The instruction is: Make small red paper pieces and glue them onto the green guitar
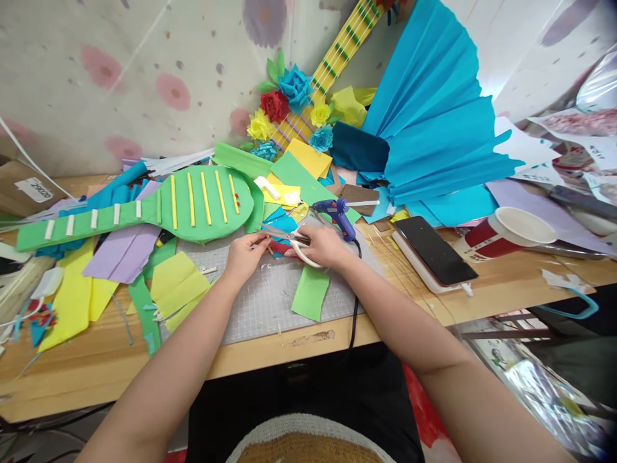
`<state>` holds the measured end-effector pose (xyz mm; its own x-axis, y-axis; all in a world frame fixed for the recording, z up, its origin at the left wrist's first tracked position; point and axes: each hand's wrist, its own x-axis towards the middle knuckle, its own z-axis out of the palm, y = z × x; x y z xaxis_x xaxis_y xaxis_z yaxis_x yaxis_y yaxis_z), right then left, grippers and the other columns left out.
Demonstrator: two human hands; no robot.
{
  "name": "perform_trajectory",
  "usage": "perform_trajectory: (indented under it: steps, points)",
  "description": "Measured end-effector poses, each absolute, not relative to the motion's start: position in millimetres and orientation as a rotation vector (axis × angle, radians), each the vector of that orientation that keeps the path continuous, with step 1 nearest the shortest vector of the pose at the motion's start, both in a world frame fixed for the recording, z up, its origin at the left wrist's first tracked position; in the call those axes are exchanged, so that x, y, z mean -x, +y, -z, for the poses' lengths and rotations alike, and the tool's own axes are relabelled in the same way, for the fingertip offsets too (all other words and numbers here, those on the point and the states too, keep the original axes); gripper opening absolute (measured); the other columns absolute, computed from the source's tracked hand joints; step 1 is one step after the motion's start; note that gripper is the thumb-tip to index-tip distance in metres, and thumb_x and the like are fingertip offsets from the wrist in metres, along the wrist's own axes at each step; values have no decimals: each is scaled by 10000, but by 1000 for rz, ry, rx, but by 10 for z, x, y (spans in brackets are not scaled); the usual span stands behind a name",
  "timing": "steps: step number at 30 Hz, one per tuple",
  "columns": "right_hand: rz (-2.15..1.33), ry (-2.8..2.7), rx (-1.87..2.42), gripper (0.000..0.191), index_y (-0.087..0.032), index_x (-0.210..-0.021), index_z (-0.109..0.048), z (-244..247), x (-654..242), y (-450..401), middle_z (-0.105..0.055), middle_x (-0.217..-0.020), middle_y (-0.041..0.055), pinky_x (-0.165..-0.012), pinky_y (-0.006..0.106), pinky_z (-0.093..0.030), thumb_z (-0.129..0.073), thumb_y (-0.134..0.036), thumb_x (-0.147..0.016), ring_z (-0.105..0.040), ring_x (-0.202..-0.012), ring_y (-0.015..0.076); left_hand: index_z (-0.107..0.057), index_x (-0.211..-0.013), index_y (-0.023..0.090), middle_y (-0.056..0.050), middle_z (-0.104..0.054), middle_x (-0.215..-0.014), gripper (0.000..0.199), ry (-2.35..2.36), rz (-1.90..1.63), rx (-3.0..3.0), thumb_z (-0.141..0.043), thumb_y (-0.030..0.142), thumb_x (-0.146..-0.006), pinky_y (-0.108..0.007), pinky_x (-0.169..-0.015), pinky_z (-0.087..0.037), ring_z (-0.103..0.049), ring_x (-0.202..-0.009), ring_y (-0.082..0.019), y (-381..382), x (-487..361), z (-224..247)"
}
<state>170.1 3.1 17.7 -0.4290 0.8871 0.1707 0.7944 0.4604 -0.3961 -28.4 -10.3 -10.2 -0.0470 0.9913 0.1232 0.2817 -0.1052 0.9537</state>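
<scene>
My right hand (325, 245) is closed around white-handled scissors (306, 254), whose blades point left toward my other hand. The fingertips of my left hand (248, 254) are pinched together beside the blades. What they hold is too small to make out. A red piece of paper (279, 247) lies between the two hands, partly hidden by the fingers. Just in front of my right hand sits a blue hot glue gun (337, 212) with a white glue stick in its back. Below the scissors, a light green paper piece (311, 294) rests on the grey cutting mat (255, 308).
A green paper-covered lute shape (207, 206) with yellow strips lies at left. Behind stand a yellow guitar shape (332, 61) with paper flowers and a blue pleated paper fan (434, 109). A phone (436, 249) and paper cup (506, 231) are at right. The glue gun's cord (355, 308) crosses the table edge.
</scene>
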Motion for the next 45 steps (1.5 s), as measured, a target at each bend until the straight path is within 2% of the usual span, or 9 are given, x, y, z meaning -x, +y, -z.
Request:
perform_trajectory:
  steps: [5,14,20,24,27,32,38,45]
  points:
    - [-213,-2456,1294,441,-176,-798,-557,-136,-1706,63,-625,-847,53,-608,255,-261,-590,-602,-689,-522,-753,166,-717,-820,159,-44,-715,-756,211,1579,-1175,-1635,-638,259,-652,-268,-632,-492,-632,-669,-170,-126,305,40]
    - [-136,-2452,1331,469,-183,-799,-560,-79,-1661,41,-643,-845,52,-578,268,-235,-535,-644,-716,-547,-750,174,-712,-774,155,-40,-712,-713,194,1544,-1280,-1557,-665,196,-590,-274,-600,-506,-645,-642,-179,-118,281,79]
    - [-174,-2419,1372,458,-182,-792,-556,-86,-1706,42,-640,-838,42,-566,255,-226,-538,-634,-720,-537,-721,156,-704,-796,133,-62,-711,-769,261,1262,-1269,-1380,-661,338,-639,-320,-608,-542,-639,-609,-168,-136,266,58]
    - [-204,-2446,1331,444,-182,-811,-553,-93,-1698,22,-634,-851,41,-577,254,-240,-551,-617,-720,-535,-737,156,-706,-777,141,-41,-694,-670,215,1415,-1315,-1424,-676,263,-602,-281,-583,-513,-616,-565,-149,-151,259,49]
    - [-220,-2440,1316,441,-182,-824,-550,-106,-1669,-2,-629,-858,45,-582,255,-245,-552,-612,-724,-530,-747,156,-704,-749,148,-39,-696,-688,193,1482,-1368,-1421,-670,206,-568,-250,-563,-489,-612,-580,-142,-145,250,60]
    - [-315,-2433,1355,424,-187,-813,-548,-116,-1651,-27,-624,-829,35,-564,251,-236,-565,-601,-721,-517,-707,147,-696,-731,151,-23,-675,-616,172,1476,-1357,-1413,-656,200,-572,-235,-527,-475,-599,-535,-134,-149,214,49]
    - [-412,-2424,1358,454,-191,-842,-548,-113,-1645,-35,-614,-820,27,-556,246,-245,-550,-628,-716,-503,-676,136,-671,-683,168,-11,-699,-691,130,1463,-1392,-1407,-642,164,-556,-222,-546,-493,-613,-562,-124,-181,191,-8]
    - [-432,-2441,1297,466,-180,-849,-512,-132,-1642,-44,-603,-831,43,-573,243,-273,-538,-629,-725,-502,-670,138,-650,-658,162,-10,-687,-648,125,1453,-1389,-1336,-653,172,-533,-213,-473,-471,-591,-499,-118,-188,134,-44]
